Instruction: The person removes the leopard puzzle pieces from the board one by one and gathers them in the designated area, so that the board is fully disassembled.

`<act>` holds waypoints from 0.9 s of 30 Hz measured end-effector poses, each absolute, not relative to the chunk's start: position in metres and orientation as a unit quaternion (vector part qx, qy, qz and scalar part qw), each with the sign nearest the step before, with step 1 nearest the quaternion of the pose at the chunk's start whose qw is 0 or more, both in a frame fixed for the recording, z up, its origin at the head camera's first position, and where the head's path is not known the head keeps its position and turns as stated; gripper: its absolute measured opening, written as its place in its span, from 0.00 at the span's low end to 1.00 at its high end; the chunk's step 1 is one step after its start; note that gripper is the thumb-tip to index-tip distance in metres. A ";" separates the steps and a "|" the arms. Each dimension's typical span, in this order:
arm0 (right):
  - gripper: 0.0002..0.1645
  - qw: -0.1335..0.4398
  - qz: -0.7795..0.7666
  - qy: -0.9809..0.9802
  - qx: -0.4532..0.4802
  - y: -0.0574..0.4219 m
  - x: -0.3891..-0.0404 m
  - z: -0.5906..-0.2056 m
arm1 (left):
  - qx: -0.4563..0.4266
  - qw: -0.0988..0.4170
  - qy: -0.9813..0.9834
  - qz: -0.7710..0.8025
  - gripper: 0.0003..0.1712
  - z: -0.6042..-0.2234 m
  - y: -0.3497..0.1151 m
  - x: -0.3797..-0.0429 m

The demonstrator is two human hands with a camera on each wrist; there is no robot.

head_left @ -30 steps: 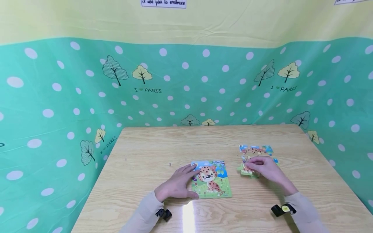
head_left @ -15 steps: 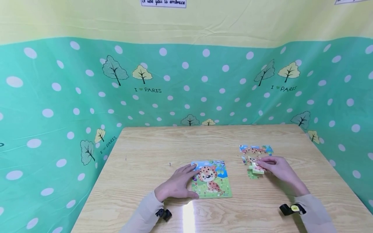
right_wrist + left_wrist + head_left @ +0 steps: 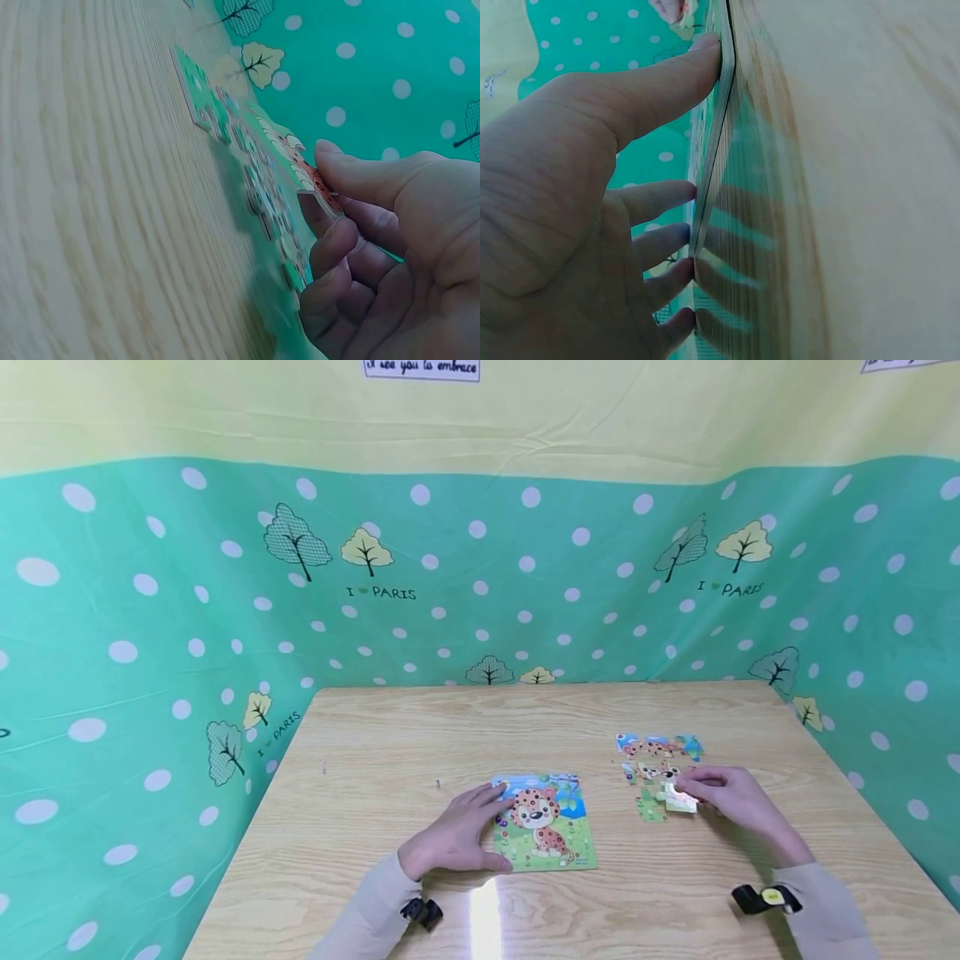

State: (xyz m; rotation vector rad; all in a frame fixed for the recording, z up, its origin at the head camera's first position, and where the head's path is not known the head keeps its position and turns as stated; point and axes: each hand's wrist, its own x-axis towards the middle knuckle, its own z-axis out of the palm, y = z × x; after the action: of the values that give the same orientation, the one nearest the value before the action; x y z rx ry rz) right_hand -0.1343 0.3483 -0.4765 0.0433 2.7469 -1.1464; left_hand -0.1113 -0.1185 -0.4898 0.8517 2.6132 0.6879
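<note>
A square picture board (image 3: 546, 827) with a spotted leopard cub on grass lies flat on the table. My left hand (image 3: 467, 831) rests on its left side, fingers spread and thumb at the near corner. In the left wrist view, the fingertips of the left hand (image 3: 562, 202) touch the board's thin edge. My right hand (image 3: 735, 797) pinches a jigsaw piece (image 3: 681, 800) between thumb and fingers, tilted just above the table. Green grass and orange spotted fur show on this jigsaw piece (image 3: 281, 146) in the right wrist view. Beside it lies a green jigsaw piece (image 3: 651, 808).
Several more jigsaw pieces (image 3: 660, 746) lie in rough rows on the right of the wooden table (image 3: 390, 727). A dotted green cloth (image 3: 450, 543) hangs behind and at both sides. A tiny dark bit (image 3: 438, 783) lies left of the board.
My right hand has moved right and slightly nearer with the pinched jigsaw piece, uncovering the green piece and other pieces. The left hand and the board have stayed in place.
</note>
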 end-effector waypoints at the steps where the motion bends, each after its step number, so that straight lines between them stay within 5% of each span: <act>1: 0.30 0.085 -0.381 0.920 0.016 0.349 -0.134 -0.476 | 0.298 0.153 0.911 0.241 0.59 -0.490 -0.119 -0.111; 27: 0.29 0.081 -0.341 0.936 0.009 0.354 -0.134 -0.479 | 0.287 0.156 0.916 0.233 0.59 -0.490 -0.118 -0.111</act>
State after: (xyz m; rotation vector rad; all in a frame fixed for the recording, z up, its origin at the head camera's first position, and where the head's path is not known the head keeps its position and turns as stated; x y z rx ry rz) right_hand -0.1336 0.3542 -0.4785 0.0273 2.7988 -1.0198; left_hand -0.1109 -0.1180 -0.4903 0.8217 2.6225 0.6678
